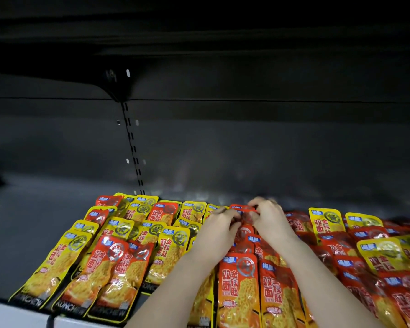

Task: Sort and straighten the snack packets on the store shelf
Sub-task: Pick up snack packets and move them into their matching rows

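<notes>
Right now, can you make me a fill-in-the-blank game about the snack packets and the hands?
1. The left hand and the right hand both pinch the back packet, which is coloured ____.
2. The front-left packet is coloured ____.
3. The big letters along its bottom edge spell ____.

Missing words: red; yellow; KUNCHEW.

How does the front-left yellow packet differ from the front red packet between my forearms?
The yellow packet lies tilted, top leaning right; the red packet lies straight. The yellow one borders bare shelf on its left; the red one has packets on both sides. Both carry the same blue logo and print. The left hand and right hand grip a rear red packet.
</notes>
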`<state>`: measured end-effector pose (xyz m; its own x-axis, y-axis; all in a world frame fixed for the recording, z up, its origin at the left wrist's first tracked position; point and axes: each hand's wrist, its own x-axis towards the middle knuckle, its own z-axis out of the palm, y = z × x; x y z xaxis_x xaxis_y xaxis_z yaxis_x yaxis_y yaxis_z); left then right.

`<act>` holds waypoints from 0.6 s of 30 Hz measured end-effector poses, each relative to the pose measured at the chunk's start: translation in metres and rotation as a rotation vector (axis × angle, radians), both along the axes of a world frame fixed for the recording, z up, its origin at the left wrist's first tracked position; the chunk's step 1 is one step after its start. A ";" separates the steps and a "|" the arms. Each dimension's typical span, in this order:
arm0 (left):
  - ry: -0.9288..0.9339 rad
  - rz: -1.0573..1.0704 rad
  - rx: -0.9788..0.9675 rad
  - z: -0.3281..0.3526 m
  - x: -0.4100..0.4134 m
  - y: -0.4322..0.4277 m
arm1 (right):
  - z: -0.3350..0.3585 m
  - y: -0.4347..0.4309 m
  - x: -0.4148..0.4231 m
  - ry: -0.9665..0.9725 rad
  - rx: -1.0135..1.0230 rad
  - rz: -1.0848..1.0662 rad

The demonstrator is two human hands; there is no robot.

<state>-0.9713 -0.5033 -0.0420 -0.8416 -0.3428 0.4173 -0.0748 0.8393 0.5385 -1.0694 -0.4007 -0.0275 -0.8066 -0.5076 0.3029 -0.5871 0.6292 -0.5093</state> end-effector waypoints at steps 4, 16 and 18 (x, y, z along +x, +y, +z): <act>0.099 0.065 -0.060 0.010 0.006 0.005 | 0.015 0.005 0.005 0.016 -0.064 0.016; -0.070 0.069 -0.240 0.039 0.011 0.054 | 0.030 0.062 0.039 0.179 0.047 0.174; -0.111 0.051 -0.227 0.038 0.007 0.071 | 0.033 0.080 0.028 0.170 0.048 0.149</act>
<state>-0.9641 -0.4322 -0.0041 -0.8706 -0.2939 0.3946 -0.1678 0.9313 0.3233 -1.0413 -0.3209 0.0056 -0.6613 -0.6340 0.4009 -0.7500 0.5504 -0.3668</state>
